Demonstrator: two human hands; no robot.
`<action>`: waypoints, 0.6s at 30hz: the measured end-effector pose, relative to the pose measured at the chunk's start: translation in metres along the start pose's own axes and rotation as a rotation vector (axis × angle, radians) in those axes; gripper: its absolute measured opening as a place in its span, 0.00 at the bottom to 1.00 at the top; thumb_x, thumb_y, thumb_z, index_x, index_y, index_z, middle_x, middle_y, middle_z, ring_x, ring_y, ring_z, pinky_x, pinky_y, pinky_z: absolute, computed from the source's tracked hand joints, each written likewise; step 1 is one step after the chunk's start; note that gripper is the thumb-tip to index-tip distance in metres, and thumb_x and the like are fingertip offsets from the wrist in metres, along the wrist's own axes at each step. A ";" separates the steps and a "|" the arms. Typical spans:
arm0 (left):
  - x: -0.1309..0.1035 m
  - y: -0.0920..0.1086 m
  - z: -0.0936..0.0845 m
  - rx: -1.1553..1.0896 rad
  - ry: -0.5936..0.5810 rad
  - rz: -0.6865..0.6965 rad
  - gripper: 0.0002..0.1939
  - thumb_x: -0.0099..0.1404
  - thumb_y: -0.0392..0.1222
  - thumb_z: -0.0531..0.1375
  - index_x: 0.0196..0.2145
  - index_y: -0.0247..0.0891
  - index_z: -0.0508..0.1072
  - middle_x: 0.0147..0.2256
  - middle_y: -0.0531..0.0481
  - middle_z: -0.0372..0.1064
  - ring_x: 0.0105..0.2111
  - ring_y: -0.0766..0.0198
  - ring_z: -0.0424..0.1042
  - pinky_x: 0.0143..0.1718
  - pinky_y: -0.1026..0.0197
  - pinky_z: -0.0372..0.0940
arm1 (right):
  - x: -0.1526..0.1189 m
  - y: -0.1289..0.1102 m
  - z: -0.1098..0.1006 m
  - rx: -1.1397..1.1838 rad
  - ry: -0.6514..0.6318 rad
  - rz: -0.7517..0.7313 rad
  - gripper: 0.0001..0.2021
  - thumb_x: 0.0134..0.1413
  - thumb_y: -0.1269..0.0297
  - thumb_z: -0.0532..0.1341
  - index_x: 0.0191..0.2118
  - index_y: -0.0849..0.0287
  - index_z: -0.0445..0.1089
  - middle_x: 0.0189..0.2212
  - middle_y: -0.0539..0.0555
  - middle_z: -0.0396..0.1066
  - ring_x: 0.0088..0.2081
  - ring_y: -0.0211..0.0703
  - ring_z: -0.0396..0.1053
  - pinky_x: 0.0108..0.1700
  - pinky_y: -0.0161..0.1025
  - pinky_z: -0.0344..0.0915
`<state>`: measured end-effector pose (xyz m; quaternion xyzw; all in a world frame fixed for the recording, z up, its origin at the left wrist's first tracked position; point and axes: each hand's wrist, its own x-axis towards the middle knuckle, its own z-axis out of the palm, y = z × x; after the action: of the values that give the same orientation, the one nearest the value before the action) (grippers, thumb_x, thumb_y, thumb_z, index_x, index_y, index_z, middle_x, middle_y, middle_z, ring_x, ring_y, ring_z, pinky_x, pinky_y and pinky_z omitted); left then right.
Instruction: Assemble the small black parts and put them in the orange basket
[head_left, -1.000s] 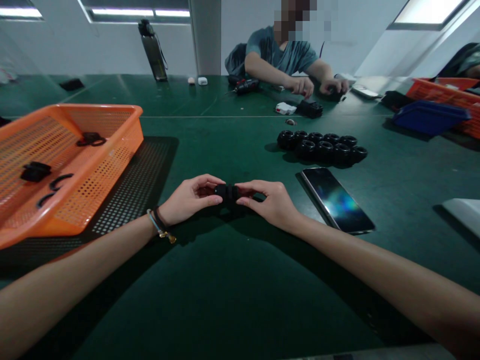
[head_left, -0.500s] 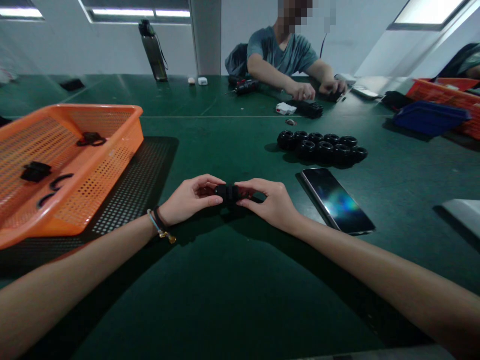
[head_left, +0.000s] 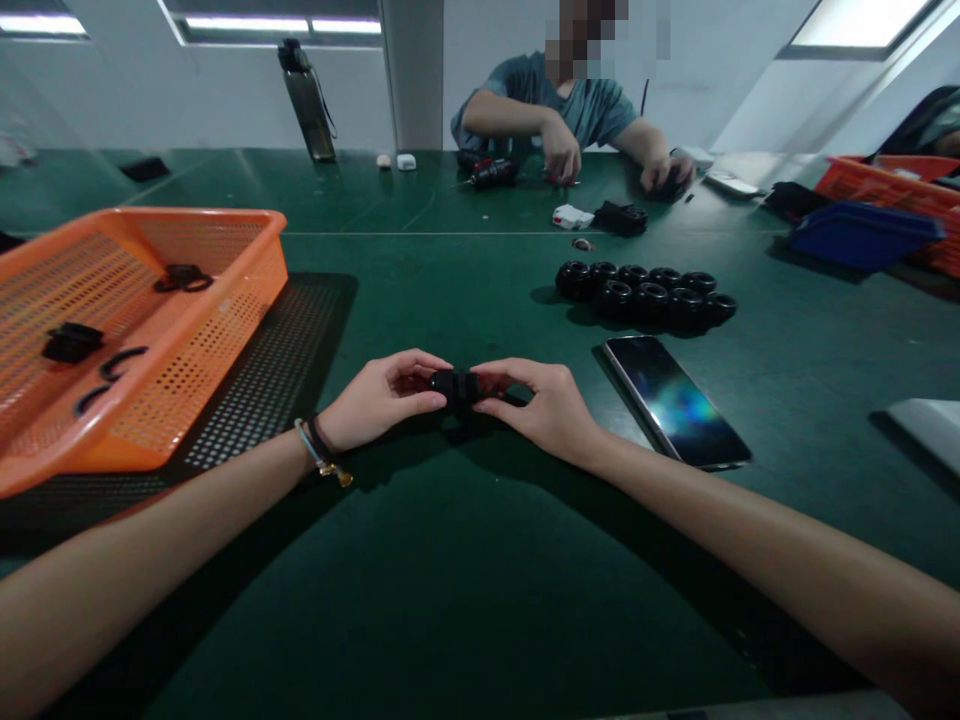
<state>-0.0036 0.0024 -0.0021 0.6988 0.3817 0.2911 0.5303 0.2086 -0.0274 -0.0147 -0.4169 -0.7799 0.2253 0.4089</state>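
Observation:
A small black cylindrical part [head_left: 455, 387] is held between both hands just over the green table [head_left: 450, 560]. My left hand [head_left: 386, 397] pinches its left end between thumb and fingers. Its right end is gripped the same way by my right hand [head_left: 541, 405]. The fingertips hide the two ends, and the exact kind of part is too dark to make out. Behind and to the right stand several glossy black ring-shaped parts [head_left: 651, 303] in rows. A smartphone [head_left: 675, 400] lies just right of my right hand.
An orange perforated basket [head_left: 225, 300] on the left holds a few black parts [head_left: 73, 343]. Across the table a person [head_left: 559, 130] works near a power drill [head_left: 493, 173]. A bottle [head_left: 307, 105] stands at the back; a blue bin [head_left: 862, 237] sits at the right.
Both my hands and the black part stay in place. Across the table, the person's hand on the left side has drawn back from the dark item and now is beside the drill.

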 end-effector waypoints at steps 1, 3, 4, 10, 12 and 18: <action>0.000 0.000 0.000 0.002 0.000 0.003 0.18 0.51 0.43 0.64 0.39 0.35 0.70 0.36 0.49 0.72 0.36 0.64 0.71 0.42 0.59 0.66 | 0.000 0.000 0.000 -0.002 -0.001 0.003 0.12 0.46 0.71 0.66 0.40 0.59 0.74 0.33 0.52 0.77 0.32 0.39 0.73 0.37 0.38 0.71; 0.000 -0.001 0.000 0.003 -0.002 0.009 0.18 0.51 0.43 0.64 0.39 0.35 0.70 0.36 0.49 0.72 0.36 0.63 0.72 0.42 0.59 0.67 | 0.000 0.000 0.000 -0.004 -0.005 0.013 0.12 0.46 0.70 0.66 0.40 0.58 0.74 0.34 0.51 0.77 0.32 0.39 0.73 0.37 0.38 0.71; 0.000 -0.001 0.000 0.004 -0.001 0.010 0.18 0.51 0.44 0.64 0.39 0.35 0.70 0.36 0.49 0.72 0.36 0.63 0.72 0.42 0.59 0.67 | 0.000 0.000 0.000 -0.004 -0.008 0.017 0.12 0.46 0.70 0.66 0.40 0.58 0.74 0.34 0.51 0.77 0.32 0.40 0.73 0.37 0.39 0.72; 0.000 -0.001 0.000 0.002 0.003 0.002 0.18 0.51 0.44 0.65 0.39 0.34 0.70 0.36 0.48 0.73 0.36 0.63 0.72 0.42 0.58 0.67 | 0.001 0.000 -0.001 0.017 -0.021 0.009 0.12 0.47 0.69 0.66 0.40 0.59 0.74 0.33 0.52 0.77 0.32 0.39 0.74 0.36 0.38 0.72; 0.000 -0.001 0.000 -0.002 -0.001 0.004 0.18 0.51 0.43 0.65 0.39 0.34 0.70 0.36 0.48 0.73 0.36 0.63 0.72 0.42 0.59 0.67 | 0.001 -0.001 -0.001 0.018 -0.024 0.005 0.12 0.47 0.70 0.66 0.40 0.61 0.74 0.33 0.53 0.77 0.32 0.39 0.74 0.36 0.38 0.72; 0.000 -0.001 0.000 0.013 0.000 0.002 0.18 0.51 0.44 0.64 0.40 0.34 0.70 0.36 0.48 0.73 0.36 0.62 0.72 0.42 0.59 0.67 | 0.001 0.000 -0.001 0.013 -0.027 0.019 0.12 0.47 0.70 0.66 0.40 0.60 0.74 0.35 0.53 0.78 0.34 0.40 0.75 0.38 0.39 0.72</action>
<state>-0.0038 0.0026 -0.0030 0.7027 0.3830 0.2892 0.5252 0.2090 -0.0261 -0.0138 -0.4188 -0.7797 0.2399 0.3989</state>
